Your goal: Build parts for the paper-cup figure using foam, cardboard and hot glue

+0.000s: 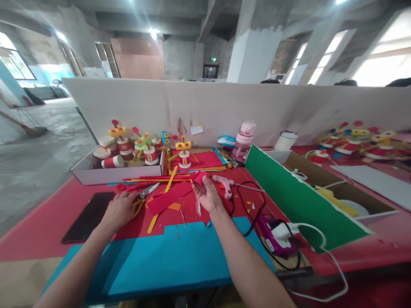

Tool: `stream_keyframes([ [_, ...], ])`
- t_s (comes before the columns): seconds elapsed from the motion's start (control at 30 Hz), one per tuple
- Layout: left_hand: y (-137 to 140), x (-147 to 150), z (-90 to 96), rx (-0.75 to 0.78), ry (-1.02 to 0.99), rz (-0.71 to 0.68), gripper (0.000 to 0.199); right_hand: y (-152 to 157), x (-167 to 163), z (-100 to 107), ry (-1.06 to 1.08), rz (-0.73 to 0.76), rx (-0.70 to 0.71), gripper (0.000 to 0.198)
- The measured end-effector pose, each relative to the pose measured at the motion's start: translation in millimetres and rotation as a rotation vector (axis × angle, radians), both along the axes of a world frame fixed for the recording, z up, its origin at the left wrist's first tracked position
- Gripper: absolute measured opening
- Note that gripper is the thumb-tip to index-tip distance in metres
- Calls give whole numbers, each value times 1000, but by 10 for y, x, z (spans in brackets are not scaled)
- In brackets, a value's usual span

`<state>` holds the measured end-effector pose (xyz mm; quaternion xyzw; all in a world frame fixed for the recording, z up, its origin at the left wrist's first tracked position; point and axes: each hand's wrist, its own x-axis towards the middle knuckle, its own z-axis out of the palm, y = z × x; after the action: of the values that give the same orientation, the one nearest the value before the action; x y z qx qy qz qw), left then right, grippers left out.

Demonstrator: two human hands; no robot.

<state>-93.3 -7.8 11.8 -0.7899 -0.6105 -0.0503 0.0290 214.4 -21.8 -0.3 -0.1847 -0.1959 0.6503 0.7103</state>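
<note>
My left hand [119,210] rests low over the table at the left, its fingers curled around the yellow handles of a pair of scissors [145,192]. The blades point away to the right. My right hand [209,196] is raised a little in the middle, palm turned up, with thumb and fingers closing on a small red paper piece [200,177]; its lower edge is hidden by the fingers. Between the hands lies a wide red paper strip [168,199], crossing a yellow strip [154,222] and an orange piece [174,206].
A pink glue gun [224,185] lies right of my right hand, near a purple power strip [276,235] with cables. A black tablet-like slab [88,217] is at left. Paper-cup figures fill a white box [122,176]. A green-sided box [302,201] stands right.
</note>
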Motion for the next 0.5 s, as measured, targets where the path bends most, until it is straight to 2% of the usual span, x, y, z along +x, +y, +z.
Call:
stream_keyframes([
  [0.1, -66, 153, 99, 64, -40, 19, 36, 4, 8, 12, 13, -16, -16, 24],
  [0.2, -82, 357, 133, -32, -252, -46, 36, 1, -19, 0, -35, 18, -17, 24],
  [0.3, -86, 514, 106, -107, -326, -43, 38, -4, -50, -19, -63, 36, -23, 26],
  [0.4, -114, 562, 136, -112, -427, -130, 37, -6, -70, -27, -68, 47, -16, 28],
  [0.5, -133, 523, 249, -38, -458, -188, 38, -11, -83, -25, -76, 72, 3, 30],
])
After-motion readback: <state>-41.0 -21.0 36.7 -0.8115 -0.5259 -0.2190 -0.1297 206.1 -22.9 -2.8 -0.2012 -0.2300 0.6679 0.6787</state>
